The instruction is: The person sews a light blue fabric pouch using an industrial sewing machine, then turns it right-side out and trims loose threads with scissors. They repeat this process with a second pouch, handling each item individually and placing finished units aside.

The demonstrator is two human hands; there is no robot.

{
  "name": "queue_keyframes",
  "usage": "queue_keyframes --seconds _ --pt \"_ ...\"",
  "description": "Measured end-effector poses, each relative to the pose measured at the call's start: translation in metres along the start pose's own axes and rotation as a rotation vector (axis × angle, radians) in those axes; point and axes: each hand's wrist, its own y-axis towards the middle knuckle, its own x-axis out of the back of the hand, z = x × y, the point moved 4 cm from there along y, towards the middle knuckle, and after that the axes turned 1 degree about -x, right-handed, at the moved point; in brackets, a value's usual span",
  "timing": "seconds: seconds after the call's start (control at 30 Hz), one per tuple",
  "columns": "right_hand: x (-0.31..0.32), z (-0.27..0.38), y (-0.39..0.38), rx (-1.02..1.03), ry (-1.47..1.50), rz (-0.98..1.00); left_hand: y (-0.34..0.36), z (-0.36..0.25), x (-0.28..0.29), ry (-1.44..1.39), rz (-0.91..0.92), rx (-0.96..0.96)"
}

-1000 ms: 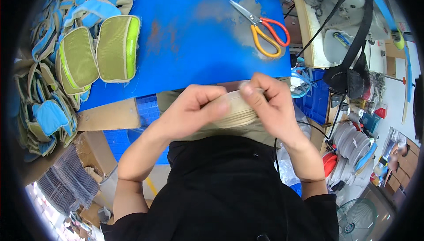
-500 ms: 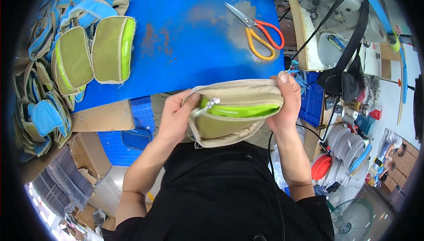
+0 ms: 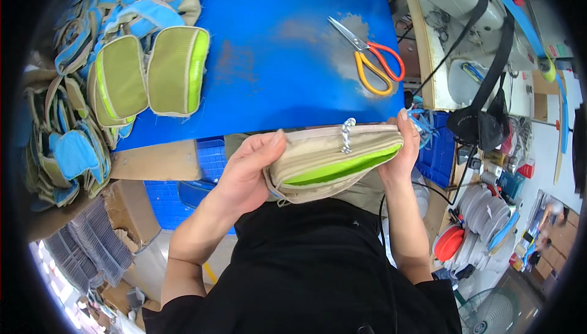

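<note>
Between my hands, just in front of the blue table's near edge, is a beige fabric pouch [image 3: 318, 156] with a bright green strip along its opening. A twisted silver-and-white cord pull [image 3: 348, 136] sticks up from its upper side. My left hand [image 3: 247, 166] grips the pouch's left end, thumb on top and fingers underneath. At the other end my right hand [image 3: 403, 150] is closed on the pouch's edge, its fingers partly hidden. On the table beyond lie scissors [image 3: 370, 59] with one red and one yellow handle, blades slightly apart.
The blue table [image 3: 269, 83] spans the area ahead. Two olive mesh pouches [image 3: 177, 71] lie at its left, by heaped beige-and-blue fabric pieces [image 3: 73, 150]. A sewing machine [image 3: 471, 3] stands at the right. Lower right are stacked spools [image 3: 483, 211] and a fan [image 3: 489, 312].
The pouch has tilted so its front shows less. The cord pull has moved from the left end toward the middle right. My left thumb now lies on the pouch's upper left corner.
</note>
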Motion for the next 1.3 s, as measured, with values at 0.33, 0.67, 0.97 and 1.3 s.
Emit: queue_keyframes --seconds 0.33,0.67,0.97,1.3 --pt "-0.073 0.071 -0.025 0.466 -0.765 0.391 0.034 -0.033 -0.044 1.254 0.141 -0.221" --pt "-0.077 0.028 -0.041 -0.016 -0.449 0.401 0.019 -0.013 -0.025 1.594 -0.207 -0.951" --pt "-0.095 0.052 -0.085 0.8 -0.649 0.638 0.007 0.009 -0.002 1.383 -0.289 -1.023" --pt "-0.044 0.043 -0.062 0.164 -0.569 0.355 0.0 0.017 -0.004 0.91 -0.005 -0.563"
